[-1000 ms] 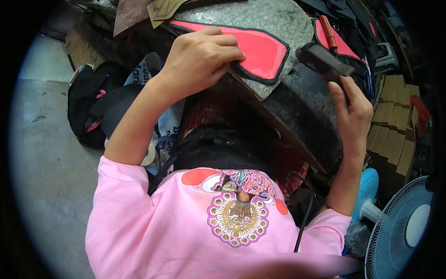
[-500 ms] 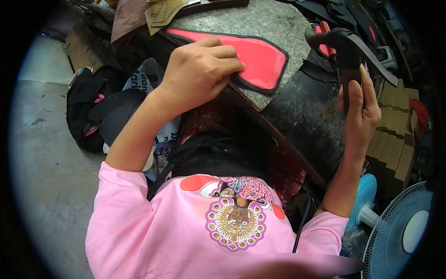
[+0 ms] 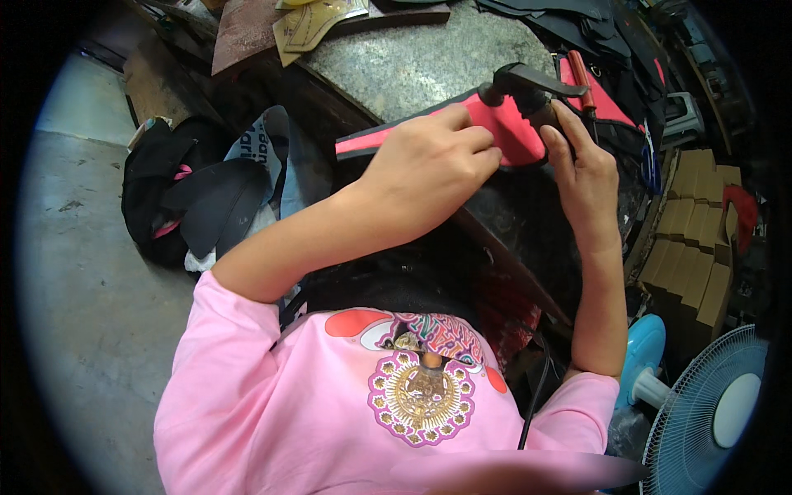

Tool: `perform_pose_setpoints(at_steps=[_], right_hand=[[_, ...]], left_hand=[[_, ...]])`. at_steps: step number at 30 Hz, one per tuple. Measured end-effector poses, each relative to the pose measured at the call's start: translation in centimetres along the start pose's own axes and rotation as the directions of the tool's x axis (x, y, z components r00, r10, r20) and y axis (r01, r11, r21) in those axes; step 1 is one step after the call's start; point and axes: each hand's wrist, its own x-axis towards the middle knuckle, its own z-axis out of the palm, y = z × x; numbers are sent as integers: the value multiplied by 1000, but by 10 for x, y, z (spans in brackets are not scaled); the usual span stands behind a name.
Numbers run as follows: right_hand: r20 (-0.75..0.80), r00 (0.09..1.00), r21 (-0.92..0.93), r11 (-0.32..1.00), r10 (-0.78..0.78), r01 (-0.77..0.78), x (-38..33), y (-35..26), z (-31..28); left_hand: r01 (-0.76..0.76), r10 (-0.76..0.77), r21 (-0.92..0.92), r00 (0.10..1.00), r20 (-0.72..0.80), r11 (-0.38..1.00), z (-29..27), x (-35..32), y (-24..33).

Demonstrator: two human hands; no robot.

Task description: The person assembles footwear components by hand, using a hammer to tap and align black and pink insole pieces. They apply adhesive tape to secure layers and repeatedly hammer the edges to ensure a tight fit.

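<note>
My left hand (image 3: 433,165) is closed on the near edge of a flat pink-red piece with black edging (image 3: 513,136), its fingers curled over it. The piece slants across the near edge of a grey stone slab (image 3: 404,70). In my right hand (image 3: 587,181) is a hammer (image 3: 538,81) with a dark curved head, gripped by its handle. The hammer's head hangs over the right end of the piece; I cannot tell whether they touch. Part of the piece is hidden under my left hand.
Beyond the hammer lie a red-handled tool (image 3: 581,81), another pink piece (image 3: 612,106) and blue handles (image 3: 650,165). Yellowish templates (image 3: 318,26) rest at the back left. Dark scraps (image 3: 210,198) are heaped left of the bench. Cardboard boxes (image 3: 689,243) and a fan (image 3: 709,412) stand right.
My left hand has moved right and nearer with the pink piece, off most of the slab. My right hand has brought the hammer left, over the piece.
</note>
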Motion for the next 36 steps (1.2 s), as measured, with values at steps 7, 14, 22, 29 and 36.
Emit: perform_pose_setpoints(at_steps=[7,14,22,29,36], right_hand=[[-34,999,42,999,-18,19,7,1,-25],[-53,995,179,979,-89,97,6,-32,-7],[-78,995,309,947,-65,86,-1,-30,-29],[113,991,2,998,67,-67,-4,-26,-5],[-114,992,383,924,61,-13,-8,-21,-33]], left_hand=[[280,-285,127,958,19,951,-50,-51,-25],[415,-409,-198,910,72,888,-49,-70,-32],[198,-195,65,980,-41,978,-41,-67,-16],[46,-47,66,999,4,997,-47,-63,-1],[7,-7,10,997,74,1000,-55,-61,9]])
